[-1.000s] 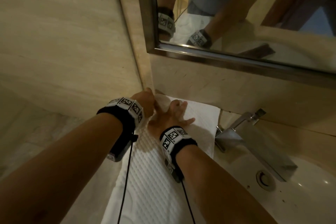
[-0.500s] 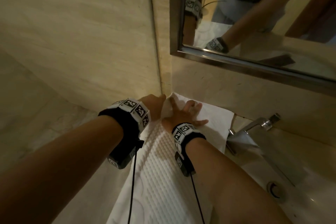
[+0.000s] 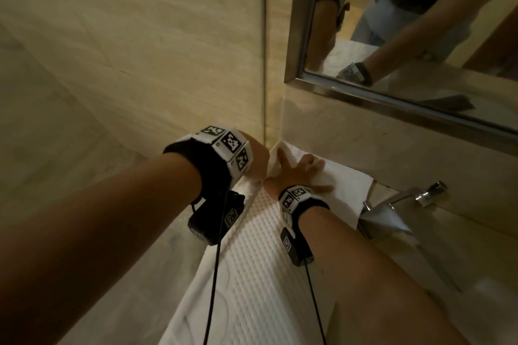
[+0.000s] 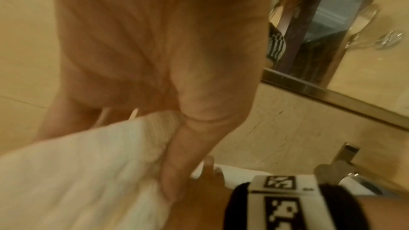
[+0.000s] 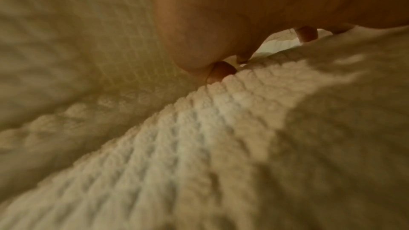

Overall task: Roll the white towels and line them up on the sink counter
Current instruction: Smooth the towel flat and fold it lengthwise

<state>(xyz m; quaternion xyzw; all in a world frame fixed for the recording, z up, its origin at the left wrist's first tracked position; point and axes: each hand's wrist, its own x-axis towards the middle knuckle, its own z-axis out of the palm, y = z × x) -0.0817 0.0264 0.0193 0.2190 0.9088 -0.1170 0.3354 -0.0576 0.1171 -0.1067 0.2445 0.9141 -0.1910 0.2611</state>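
Note:
A white waffle-textured towel [image 3: 252, 274] lies stretched along the sink counter, from the near edge to the back wall's corner. My left hand [image 3: 259, 161] is at the towel's far left edge. In the left wrist view its thumb and fingers [image 4: 175, 160] pinch a bunched fold of the towel [image 4: 77, 172]. My right hand [image 3: 301, 173] lies flat on the far end with fingers spread. The right wrist view shows its palm [image 5: 221, 24] low over the cloth [image 5: 199, 146], with fingertips touching it. No rolled towels are in view.
A chrome faucet [image 3: 398, 204] and the sink basin [image 3: 462, 274] sit right of the towel. A framed mirror [image 3: 420, 22] hangs above the back wall. A tiled side wall [image 3: 140, 64] closes the left. A narrow counter strip [image 3: 173, 255] runs left of the towel.
Both hands stay at the towel's far end. The right hand has slid slightly farther toward the back wall, and the head view has shifted.

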